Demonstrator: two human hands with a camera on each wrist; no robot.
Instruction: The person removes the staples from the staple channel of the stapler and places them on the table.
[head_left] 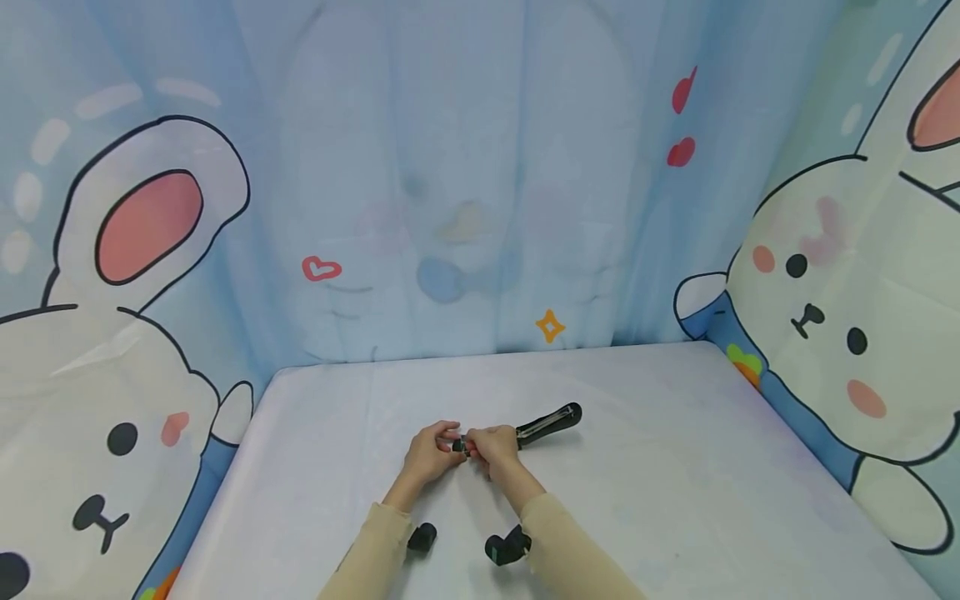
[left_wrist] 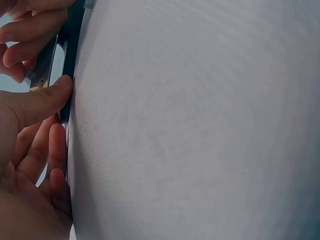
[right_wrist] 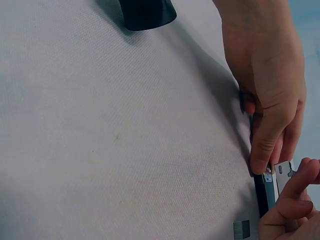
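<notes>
An unfolded stapler [head_left: 551, 422] lies across the white table, its black top arm with a metal channel pointing to the right. My left hand [head_left: 431, 456] pinches its left end; in the left wrist view the thumb [left_wrist: 60, 89] lies on the black base. Close beside it, my right hand [head_left: 495, 447] grips the middle part, thumb down on the stapler in the right wrist view. A bright metal piece [right_wrist: 283, 171] shows between the two hands. A small ridged grey block [right_wrist: 241, 230], perhaps a strip of staples, is beside the stapler. The hands hide the stapler's middle.
The white-covered table [head_left: 675, 467] reaches back to a blue curtain [head_left: 465, 167] printed with cartoon rabbits. Black wrist devices [head_left: 508, 546] sit at both forearms, low over the table. One black rounded end [right_wrist: 147, 12] shows at the top of the right wrist view.
</notes>
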